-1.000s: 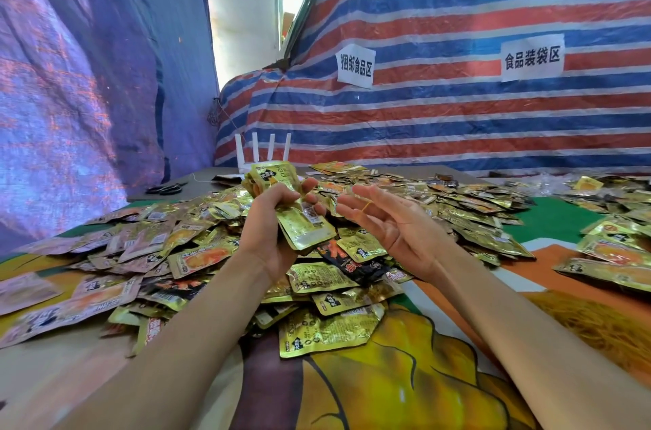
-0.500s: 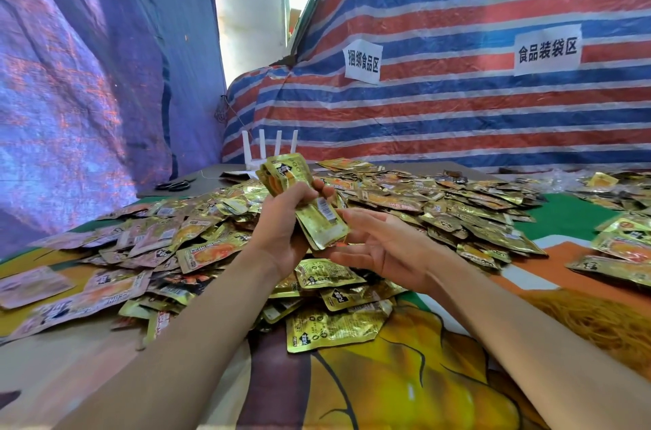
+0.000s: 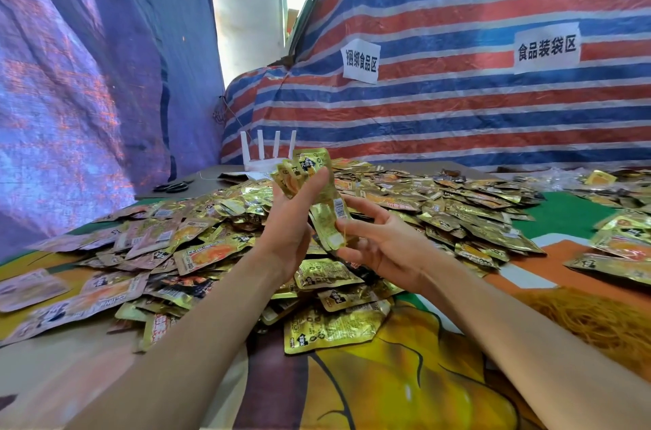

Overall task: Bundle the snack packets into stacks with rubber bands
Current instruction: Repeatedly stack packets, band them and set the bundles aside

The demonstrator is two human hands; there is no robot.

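Observation:
My left hand (image 3: 287, 235) grips a stack of gold snack packets (image 3: 313, 176), held nearly upright above the table. My right hand (image 3: 384, 246) is just right of the stack's lower end, fingers spread and touching it. A thin yellow rubber band (image 3: 347, 230) is stretched over its fingertips next to the stack's bottom edge. Below and around both hands lies a big loose pile of gold packets (image 3: 440, 204).
A heap of yellow rubber bands (image 3: 591, 320) lies at the right on the printed tablecloth (image 3: 387, 376). Black scissors (image 3: 172, 187) and a white four-pronged device (image 3: 264, 156) sit at the table's far left. More packets (image 3: 620, 246) lie at the right edge. Striped tarp walls close in.
My left hand has raised the stack and tipped it more upright. My right hand has come in from the right, bringing the rubber band up to the stack's lower end.

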